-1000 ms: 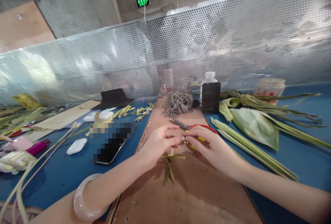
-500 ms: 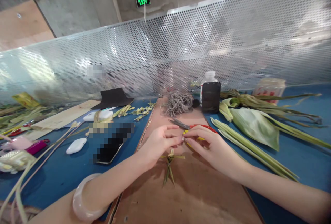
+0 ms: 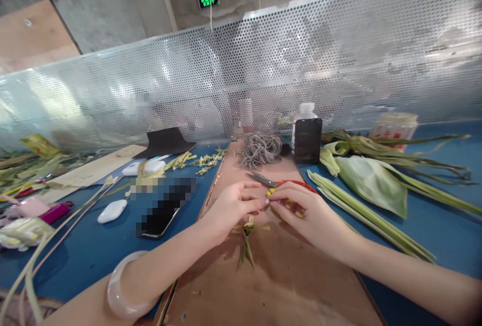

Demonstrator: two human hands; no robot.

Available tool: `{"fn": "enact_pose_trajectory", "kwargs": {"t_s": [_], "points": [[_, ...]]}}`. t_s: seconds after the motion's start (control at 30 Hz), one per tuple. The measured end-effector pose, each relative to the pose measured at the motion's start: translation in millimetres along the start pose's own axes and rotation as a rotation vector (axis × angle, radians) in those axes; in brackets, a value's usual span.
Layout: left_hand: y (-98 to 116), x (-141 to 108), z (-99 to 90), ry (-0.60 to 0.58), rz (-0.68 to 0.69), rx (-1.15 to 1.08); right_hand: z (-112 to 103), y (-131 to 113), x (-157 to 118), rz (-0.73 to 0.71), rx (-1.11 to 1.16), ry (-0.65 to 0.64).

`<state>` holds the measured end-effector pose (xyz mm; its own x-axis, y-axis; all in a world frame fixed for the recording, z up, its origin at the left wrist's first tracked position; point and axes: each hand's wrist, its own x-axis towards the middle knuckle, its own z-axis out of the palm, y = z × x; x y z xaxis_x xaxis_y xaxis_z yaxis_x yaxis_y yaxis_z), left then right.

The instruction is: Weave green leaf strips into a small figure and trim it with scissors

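My left hand (image 3: 234, 208) and my right hand (image 3: 305, 209) meet above the brown board, fingertips pinched together. Whatever small thing they hold between them is too tiny to make out. Below my left hand, a little figure knotted from green leaf strips (image 3: 246, 243) lies on the board (image 3: 286, 286), its top partly under the hand. Scissors (image 3: 265, 180) with red and yellow handles lie just behind the fingers, the handles partly covered by my right hand. A pale bangle (image 3: 122, 286) sits on my left forearm.
A tangle of grey cord (image 3: 260, 150) lies behind the scissors. To the right are a bottle (image 3: 307, 110), a black upright object (image 3: 308, 140) and long green leaves (image 3: 371, 215). On the left lie a phone (image 3: 165, 210), a white case (image 3: 112, 211) and leaf scraps (image 3: 209, 163).
The fingertips have shifted only very slightly, still pinched together. The leaf figure and the scissors stay in place.
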<state>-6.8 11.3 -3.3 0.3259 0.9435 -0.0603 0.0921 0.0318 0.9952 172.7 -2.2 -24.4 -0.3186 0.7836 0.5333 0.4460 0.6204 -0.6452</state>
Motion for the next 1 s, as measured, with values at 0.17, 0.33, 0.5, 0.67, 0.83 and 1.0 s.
{"fn": "enact_pose_trajectory", "kwargs": {"t_s": [0.17,0.33,0.5,0.67,0.83,1.0], "points": [[-0.1,0.5,-0.4,0.005,-0.006,-0.017,-0.4,1.3,0.0,-0.025,-0.017,0.005],[-0.9,1.2,-0.8,0.004,-0.022,-0.047,0.7,3.1,-0.9,-0.033,-0.039,0.022],[-1.4,1.9,-1.4,0.002,-0.035,-0.061,-0.3,3.2,-0.6,-0.100,-0.085,0.022],[0.5,1.0,-0.6,0.012,-0.019,-0.040,-0.5,3.4,-1.1,-0.130,-0.072,0.035],[-0.3,1.1,-1.0,0.004,-0.019,-0.033,0.7,4.6,-1.8,-0.131,-0.052,0.036],[-2.3,1.9,-1.5,-0.002,-0.028,-0.038,1.7,5.3,-1.5,-0.080,-0.023,0.028]]}}
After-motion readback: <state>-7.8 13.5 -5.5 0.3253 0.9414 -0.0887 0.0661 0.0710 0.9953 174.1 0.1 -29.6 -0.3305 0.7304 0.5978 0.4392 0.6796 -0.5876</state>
